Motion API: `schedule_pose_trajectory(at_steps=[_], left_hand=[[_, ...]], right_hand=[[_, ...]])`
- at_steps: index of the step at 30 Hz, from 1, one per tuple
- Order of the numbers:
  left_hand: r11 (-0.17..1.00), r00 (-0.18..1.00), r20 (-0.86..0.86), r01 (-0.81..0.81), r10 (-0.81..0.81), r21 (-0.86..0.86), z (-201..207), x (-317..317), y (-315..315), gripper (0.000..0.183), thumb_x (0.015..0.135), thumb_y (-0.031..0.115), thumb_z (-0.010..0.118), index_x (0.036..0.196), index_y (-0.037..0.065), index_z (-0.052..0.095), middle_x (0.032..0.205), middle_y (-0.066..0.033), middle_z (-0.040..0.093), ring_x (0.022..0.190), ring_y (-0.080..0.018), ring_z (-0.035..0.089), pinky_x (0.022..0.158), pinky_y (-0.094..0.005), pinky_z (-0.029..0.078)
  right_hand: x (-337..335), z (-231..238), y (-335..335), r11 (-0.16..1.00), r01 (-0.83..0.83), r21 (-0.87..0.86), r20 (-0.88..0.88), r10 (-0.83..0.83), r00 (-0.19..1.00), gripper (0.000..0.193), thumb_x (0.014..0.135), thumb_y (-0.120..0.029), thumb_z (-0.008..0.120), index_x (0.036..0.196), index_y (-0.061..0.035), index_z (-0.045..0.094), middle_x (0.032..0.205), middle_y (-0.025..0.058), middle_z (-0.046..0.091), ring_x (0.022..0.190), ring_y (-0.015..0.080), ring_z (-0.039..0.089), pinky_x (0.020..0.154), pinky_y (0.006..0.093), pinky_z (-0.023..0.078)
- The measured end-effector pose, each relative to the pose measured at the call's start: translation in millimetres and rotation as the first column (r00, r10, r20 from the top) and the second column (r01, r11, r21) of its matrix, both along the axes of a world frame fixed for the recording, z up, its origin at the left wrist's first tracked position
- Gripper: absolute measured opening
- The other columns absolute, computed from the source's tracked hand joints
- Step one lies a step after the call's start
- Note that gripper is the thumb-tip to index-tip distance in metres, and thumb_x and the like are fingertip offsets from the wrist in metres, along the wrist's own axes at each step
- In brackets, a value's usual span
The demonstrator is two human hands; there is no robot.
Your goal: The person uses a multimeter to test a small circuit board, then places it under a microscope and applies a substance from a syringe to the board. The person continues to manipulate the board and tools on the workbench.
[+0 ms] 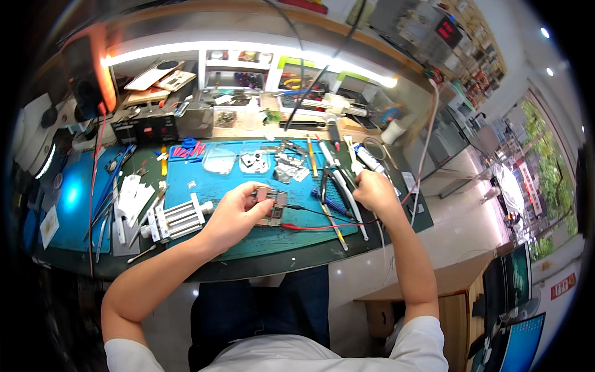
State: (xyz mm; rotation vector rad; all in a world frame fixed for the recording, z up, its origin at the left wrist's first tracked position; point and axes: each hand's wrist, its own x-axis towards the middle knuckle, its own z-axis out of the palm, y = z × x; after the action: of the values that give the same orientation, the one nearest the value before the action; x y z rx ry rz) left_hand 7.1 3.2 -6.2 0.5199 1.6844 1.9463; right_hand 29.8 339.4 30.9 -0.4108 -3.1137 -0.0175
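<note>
Board (277, 212) sits pinched in left hand (238, 209) over blue mat (273, 240); right hand (374, 191) curls past the mat's right edge, contents unclear.

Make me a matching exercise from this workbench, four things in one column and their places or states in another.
Column one:
1. Circuit board
2. Red lead
3. Metal clamp fixture
4. Cotton swab

Column two:
A. Near the front edge of the table
B. In the left hand
C. Showing parallel silver bars
D. Extending right from beside the circuit board

Pairs: 1-B; 2-D; 3-C; 4-A
</note>
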Motion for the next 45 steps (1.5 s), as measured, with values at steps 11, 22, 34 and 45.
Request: schedule_pose_trajectory(at_steps=[11,22,34,45], left_hand=[[0.989,0.990,-0.095,-0.115,0.107,-0.092,11.1,3.1,10.4,0.024,0.095,0.009,0.069,0.117,0.002,0.064,0.079,0.0061,0.058,0.074,-0.0019,0.056,0.064,-0.0189,0.045],[0.988,0.993,-0.025,-0.119,0.117,-0.098,16.0,2.1,18.1,0.017,0.095,0.010,0.069,0.108,0.001,0.062,0.087,-0.0025,0.070,0.067,-0.0047,0.060,0.062,-0.0198,0.051],[0.998,0.994,0.108,0.000,0.006,-0.056,18.0,-1.4,11.8,0.025,0.096,0.011,0.069,0.117,0.000,0.061,0.106,-0.0110,0.074,0.087,-0.0096,0.068,0.070,-0.0213,0.053],[0.999,0.991,0.137,0.002,0.005,-0.054,22.7,-2.1,8.1,0.028,0.095,0.014,0.071,0.119,0.001,0.064,0.099,-0.0059,0.073,0.086,-0.0077,0.068,0.069,-0.0217,0.053]], right_hand=[[17.1,31.9,-44.2,0.829,-0.320,-0.459,-0.651,-0.069,0.756,0.023,0.093,-0.017,0.061,0.104,-0.0003,0.049,0.083,0.0174,0.067,0.075,0.0314,0.069,0.066,0.0433,0.055],[-13.5,3.0,-88.9,-0.201,-0.467,-0.861,-0.485,0.055,0.873,0.017,0.093,-0.012,0.073,0.101,-0.0005,0.063,0.092,0.0073,0.070,0.086,0.0138,0.070,0.070,0.0273,0.058],[-13.0,-3.1,-83.2,-0.128,-0.377,-0.917,-0.397,0.209,0.894,0.020,0.096,-0.017,0.070,0.108,-0.0015,0.066,0.098,0.0065,0.071,0.093,0.0145,0.070,0.081,0.0279,0.055],[-11.9,5.0,-98.2,-0.058,-0.324,-0.944,-0.326,0.289,0.900,0.024,0.098,-0.022,0.068,0.110,-0.0003,0.065,0.093,0.0077,0.072,0.089,0.0143,0.071,0.082,0.0281,0.056]])
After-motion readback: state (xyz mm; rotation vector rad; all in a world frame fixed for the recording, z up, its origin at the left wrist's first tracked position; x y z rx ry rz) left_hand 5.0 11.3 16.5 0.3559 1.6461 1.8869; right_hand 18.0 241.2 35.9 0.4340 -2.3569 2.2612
